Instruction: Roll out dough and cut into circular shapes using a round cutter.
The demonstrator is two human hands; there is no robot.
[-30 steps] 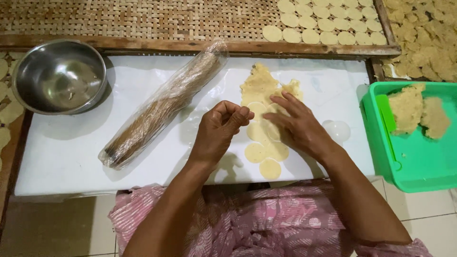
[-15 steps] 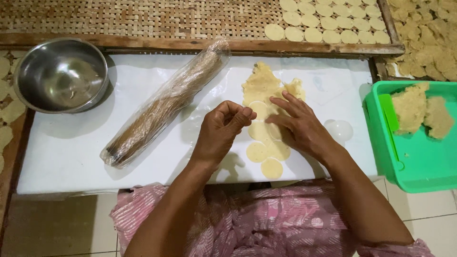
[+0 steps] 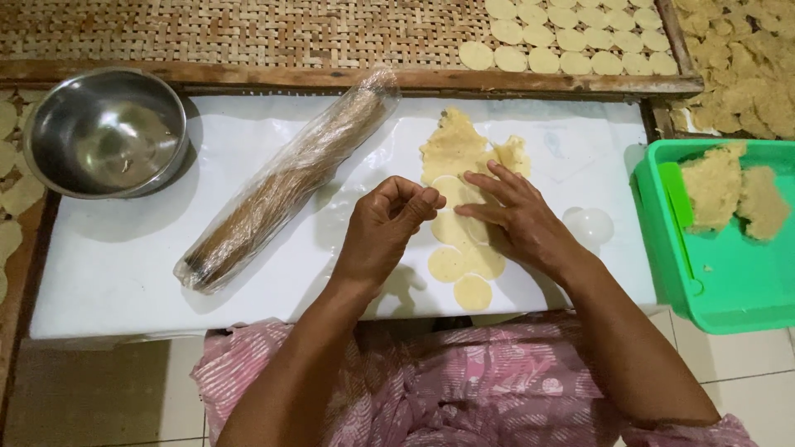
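Observation:
My left hand (image 3: 385, 228) is curled, its fingertips pinched together at the edge of a pale dough round (image 3: 448, 189) on the white board (image 3: 116, 265). Flat, with fingers spread, my right hand (image 3: 517, 222) rests on a column of cut dough rounds (image 3: 464, 265) that reaches toward me. A ragged sheet of rolled yellow dough (image 3: 454, 145) lies just beyond both hands. A rolling pin wrapped in clear plastic (image 3: 286, 186) lies at a slant to the left of my left hand.
A steel bowl (image 3: 106, 132) sits at the board's far left corner. A green tray (image 3: 737, 281) with dough lumps (image 3: 733, 194) stands at the right. Behind the board, a woven mat (image 3: 248, 33) carries rows of dough rounds (image 3: 571, 37). A small clear round cutter (image 3: 590, 225) lies right of my hand.
Both hands stay in nearly the same spot over the dough rounds. Nothing else on the board has moved.

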